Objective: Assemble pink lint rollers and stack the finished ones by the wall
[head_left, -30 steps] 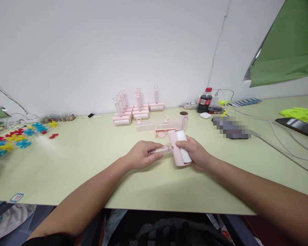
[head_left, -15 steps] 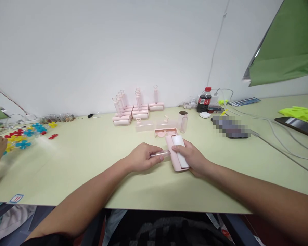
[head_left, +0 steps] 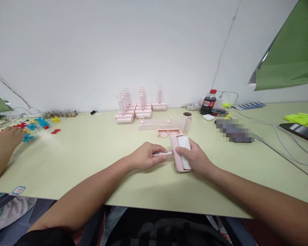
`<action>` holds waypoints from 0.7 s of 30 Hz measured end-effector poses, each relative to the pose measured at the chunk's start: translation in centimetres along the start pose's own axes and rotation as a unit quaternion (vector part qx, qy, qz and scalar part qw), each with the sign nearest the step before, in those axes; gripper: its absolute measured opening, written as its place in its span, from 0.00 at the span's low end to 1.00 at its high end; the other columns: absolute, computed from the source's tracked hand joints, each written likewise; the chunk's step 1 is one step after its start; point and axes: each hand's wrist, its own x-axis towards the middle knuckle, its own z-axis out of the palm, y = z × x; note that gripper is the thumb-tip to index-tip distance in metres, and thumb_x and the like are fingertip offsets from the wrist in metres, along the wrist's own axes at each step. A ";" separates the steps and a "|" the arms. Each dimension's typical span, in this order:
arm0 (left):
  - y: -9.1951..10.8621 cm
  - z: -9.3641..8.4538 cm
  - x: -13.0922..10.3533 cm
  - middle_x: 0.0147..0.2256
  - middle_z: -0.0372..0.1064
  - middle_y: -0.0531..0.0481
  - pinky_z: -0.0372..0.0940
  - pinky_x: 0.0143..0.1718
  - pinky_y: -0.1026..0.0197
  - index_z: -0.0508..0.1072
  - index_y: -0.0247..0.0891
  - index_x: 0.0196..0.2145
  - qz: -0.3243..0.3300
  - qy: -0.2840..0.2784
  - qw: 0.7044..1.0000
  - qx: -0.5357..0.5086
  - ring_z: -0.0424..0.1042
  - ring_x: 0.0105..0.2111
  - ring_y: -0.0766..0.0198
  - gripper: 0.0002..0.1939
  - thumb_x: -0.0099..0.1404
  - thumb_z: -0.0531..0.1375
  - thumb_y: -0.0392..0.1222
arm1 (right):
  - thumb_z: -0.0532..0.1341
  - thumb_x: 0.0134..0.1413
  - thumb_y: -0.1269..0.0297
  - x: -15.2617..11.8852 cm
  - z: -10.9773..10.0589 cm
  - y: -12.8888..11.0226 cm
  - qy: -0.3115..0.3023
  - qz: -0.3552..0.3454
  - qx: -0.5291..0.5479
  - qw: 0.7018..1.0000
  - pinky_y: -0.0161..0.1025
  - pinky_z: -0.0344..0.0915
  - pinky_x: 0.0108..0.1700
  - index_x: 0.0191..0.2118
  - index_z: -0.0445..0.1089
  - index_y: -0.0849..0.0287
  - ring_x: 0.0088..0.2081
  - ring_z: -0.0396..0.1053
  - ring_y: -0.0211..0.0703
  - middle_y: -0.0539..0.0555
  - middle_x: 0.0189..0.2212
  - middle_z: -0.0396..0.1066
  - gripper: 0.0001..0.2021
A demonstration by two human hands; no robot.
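Observation:
My left hand (head_left: 146,156) is closed around a clear pinkish handle (head_left: 164,153), held almost level. The handle's right end meets the side of a pink lint roller head (head_left: 178,160); whether it is seated in it I cannot tell. My right hand (head_left: 198,156) grips that head, thumb over its white roll (head_left: 185,150). Just beyond lies an open pink casing (head_left: 168,131), with clear pinkish covers (head_left: 147,125) behind it. A brown-cored roll (head_left: 187,116) stands by a clear upright tube (head_left: 187,125).
Several lint rollers (head_left: 124,118) with heart-topped handles stand along the wall. At right are a cola bottle (head_left: 208,102), a white case (head_left: 208,117), cables and a dark phone (head_left: 301,132). Another person's hand (head_left: 11,138) is among colourful flower-shaped pieces (head_left: 42,122) at left.
My hands keep the same hold, handle end against the roller head. The view has shifted slightly. The other person's hand has moved right, over the coloured pieces.

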 end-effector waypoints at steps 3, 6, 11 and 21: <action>-0.1 0.7 0.0 0.27 0.71 0.50 0.56 0.29 0.63 0.76 0.36 0.44 0.049 0.068 0.986 0.142 0.66 0.26 0.64 0.18 0.68 0.54 0.50 | 0.66 0.45 0.57 0.4 -0.4 -1.1 -0.041 0.089 0.042 0.994 0.34 0.59 0.25 0.40 0.65 0.57 0.23 0.61 0.38 0.46 0.23 0.66 0.16; -0.4 1.0 0.0 0.31 0.74 0.46 0.58 0.31 0.61 0.74 0.37 0.50 0.071 0.100 0.975 0.184 0.69 0.29 0.61 0.19 0.68 0.54 0.50 | 0.63 0.50 0.55 0.4 -0.8 -2.3 -0.070 0.158 0.113 0.978 0.39 0.65 0.25 0.39 0.65 0.57 0.23 0.65 0.42 0.49 0.23 0.68 0.14; -0.7 1.8 0.6 0.28 0.70 0.52 0.60 0.28 0.64 0.69 0.38 0.41 0.041 0.143 0.985 -0.092 0.67 0.25 0.67 0.17 0.67 0.56 0.55 | 0.53 0.57 0.51 0.0 -1.4 -3.6 -0.217 0.124 0.301 0.920 0.50 0.71 0.36 0.43 0.69 0.58 0.32 0.72 0.51 0.57 0.32 0.74 0.18; -0.7 1.8 2.3 0.37 0.72 0.46 0.63 0.38 0.59 0.64 0.38 0.37 0.039 0.126 0.990 -0.041 0.70 0.37 0.62 0.17 0.70 0.50 0.55 | 0.66 0.53 0.51 0.5 -0.4 -0.5 -0.091 -0.062 0.108 0.988 0.37 0.62 0.29 0.41 0.72 0.59 0.26 0.63 0.37 0.52 0.30 0.70 0.17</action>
